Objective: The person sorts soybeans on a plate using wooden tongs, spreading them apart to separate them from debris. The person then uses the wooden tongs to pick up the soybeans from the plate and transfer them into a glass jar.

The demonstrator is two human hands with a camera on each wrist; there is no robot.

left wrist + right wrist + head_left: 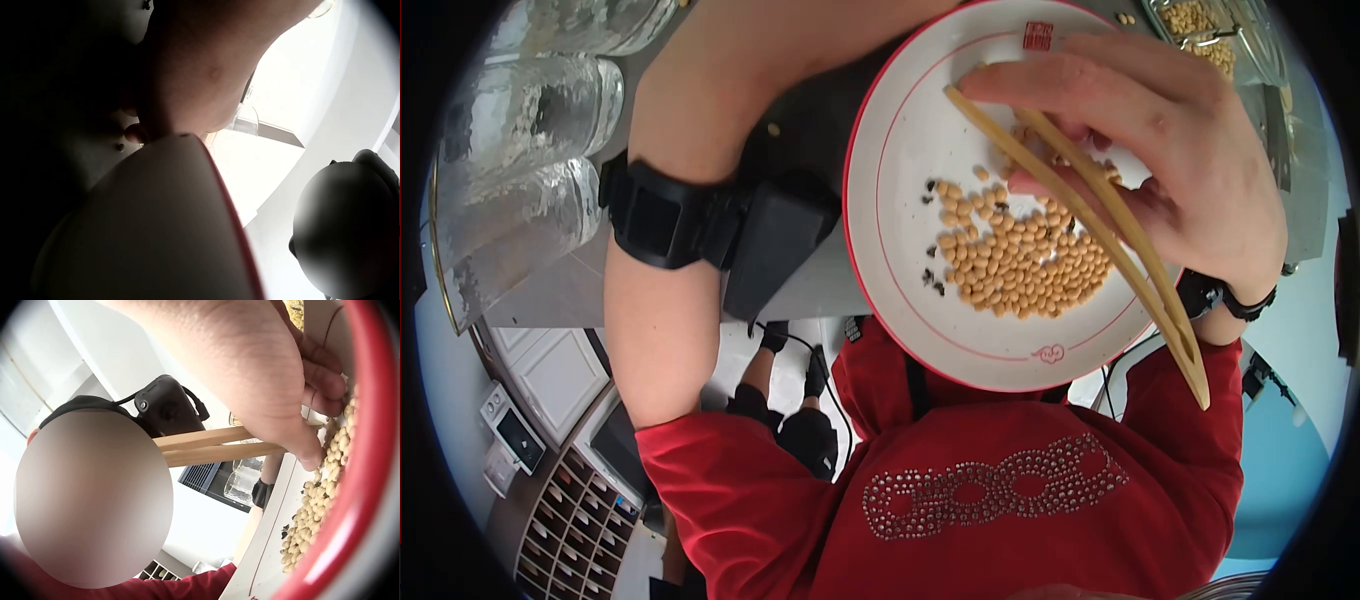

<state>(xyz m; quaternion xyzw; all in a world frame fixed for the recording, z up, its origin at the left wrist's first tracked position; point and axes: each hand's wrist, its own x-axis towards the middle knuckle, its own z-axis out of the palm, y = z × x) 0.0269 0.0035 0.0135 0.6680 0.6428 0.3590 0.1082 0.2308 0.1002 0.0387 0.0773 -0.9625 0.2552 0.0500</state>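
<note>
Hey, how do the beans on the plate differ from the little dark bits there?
The beans are tan; the dark bits are nearly black. The beans are rounded, while the dark bits look irregular. The beans mostly form one cluster; the dark bits are few and scattered, several beside its left edge in the head view. Both lie on the plate.

A grey desk [795, 300] stands above a pale floor [792, 385], with white cabinet doors [555, 380] and a dark rack [575, 525] of small compartments on one side, a pale bluish wall [1315, 290] opposite, and glaring white light behind in the left wrist view.
</note>
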